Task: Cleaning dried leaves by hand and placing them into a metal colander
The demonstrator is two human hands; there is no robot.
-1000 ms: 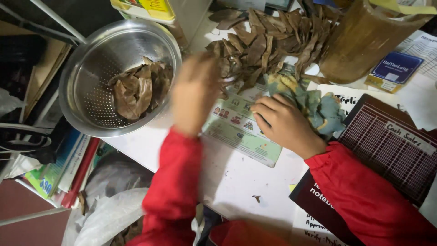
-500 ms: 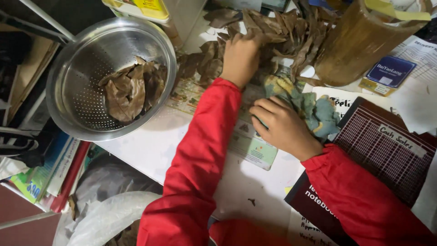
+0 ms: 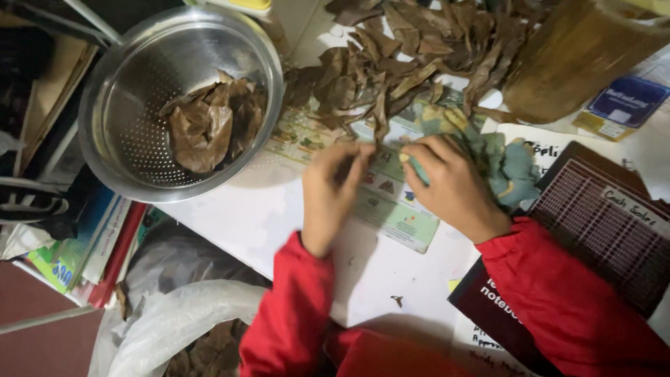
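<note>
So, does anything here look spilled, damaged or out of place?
Yes. Dry brown leaves lie loose over the printed sheet and white table, not in the metal colander. One small leaf scrap lies apart near the table's front edge.

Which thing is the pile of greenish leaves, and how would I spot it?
Start at the big steel colander on the left, then cross the white table to the right hand. The greenish leaves lie bunched under and beside it. They alone are pale green; the nearby leaves are brown.
</note>
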